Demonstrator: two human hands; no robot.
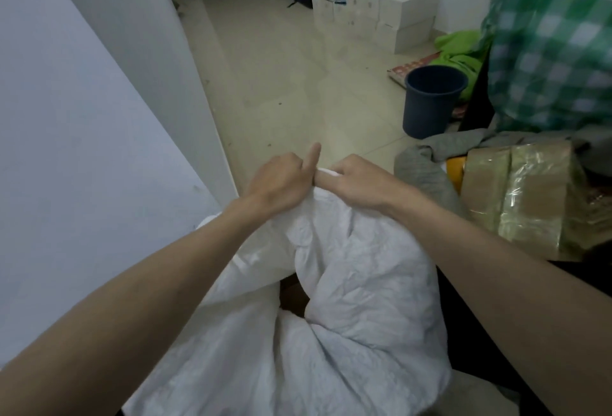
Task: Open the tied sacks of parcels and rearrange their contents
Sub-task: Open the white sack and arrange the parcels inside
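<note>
A white woven sack (347,299) fills the lower middle of the head view, its top bunched at a tied neck. My left hand (281,180) grips the gathered fabric at the neck, one finger sticking up. Right beside it, my right hand (354,180) pinches a thin white tie strip (326,171) at the same neck. The two hands touch over the knot. The sack's contents are hidden.
A white wall (82,151) stands close on the left. A dark bucket (430,101) stands on the tiled floor to the right. Brown taped parcels (523,197) and a grey sack (427,177) lie right. White boxes (381,11) are stacked far back. A person in a green checked shirt (556,35) stands at right.
</note>
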